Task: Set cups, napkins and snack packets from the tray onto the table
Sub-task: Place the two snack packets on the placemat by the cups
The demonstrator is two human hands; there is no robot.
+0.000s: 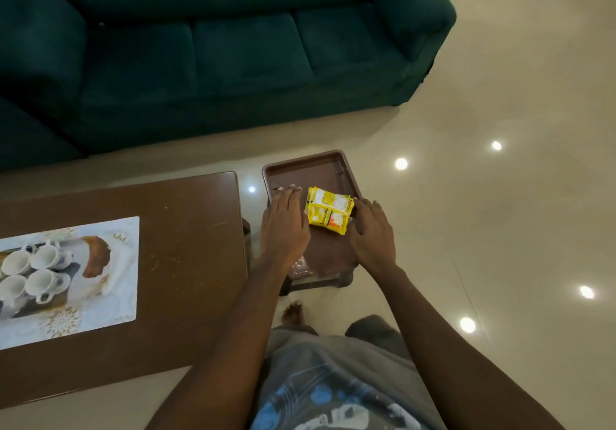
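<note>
A brown tray sits on a small stool to the right of the wooden table. On the tray lies a stack of yellow snack packets. My left hand hovers flat over the tray's left side, fingers straight, just left of the packets. My right hand is at the packets' right edge with its fingers extended, touching or nearly touching them. Something clear and plastic shows under my left wrist on the tray; I cannot tell what it is.
A placemat printed with white cups lies on the table's left part. A dark green sofa stands behind. The glossy tiled floor surrounds the stool. My bare foot is just below the stool.
</note>
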